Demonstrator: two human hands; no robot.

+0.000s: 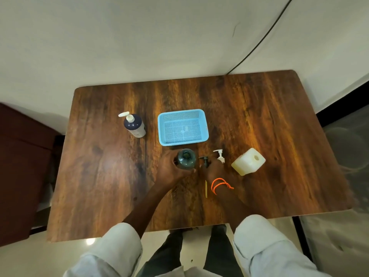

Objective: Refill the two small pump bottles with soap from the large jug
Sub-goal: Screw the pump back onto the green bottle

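Left hand [169, 168] grasps the open green bottle [186, 158]; right hand [212, 169] grasps the black pump [205, 161], best seated squarely before twisting.

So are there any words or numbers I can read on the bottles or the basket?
No text reads clearly in this view.
Dark blue pump bottle: pale label on its side, too blurred to read.
Blue basket: tiny pink sticker on its right rim, too small to read.
Green bottle, held by the left hand: no writing shows.
Pale jug: no label shows.
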